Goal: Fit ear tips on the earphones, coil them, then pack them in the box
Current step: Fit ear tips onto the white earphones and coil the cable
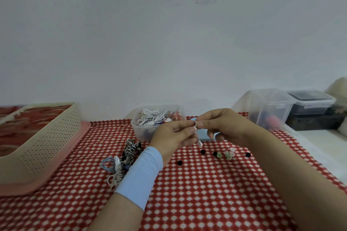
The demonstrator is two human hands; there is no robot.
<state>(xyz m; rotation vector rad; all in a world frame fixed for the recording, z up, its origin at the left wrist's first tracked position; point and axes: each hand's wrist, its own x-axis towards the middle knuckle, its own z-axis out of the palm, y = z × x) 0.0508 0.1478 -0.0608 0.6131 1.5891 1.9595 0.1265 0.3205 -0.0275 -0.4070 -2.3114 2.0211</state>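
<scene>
Now, hands: the left hand (172, 137) and right hand (223, 125) meet fingertip to fingertip above the desk (206, 193), each pinching the same white earbud (196, 125) between thumb and forefinger.
Cord: the twin earbud (200, 144) dangles just below the pinch, its thin cord hanging roughly upright.
Ear tips: loose black, green and white ear tips (228, 154) lie scattered on the checked cloth, just on the person's side of the right hand, the nearer hand.
Box: the clear box (139, 129) of coiled sets stands beyond the left hand, near the wall.
Waiting pile: tangled earphones (120, 163) lie beside the left wrist.
Step, as judged: a tip is being fitted; coiling and packing are not yet done.
</scene>
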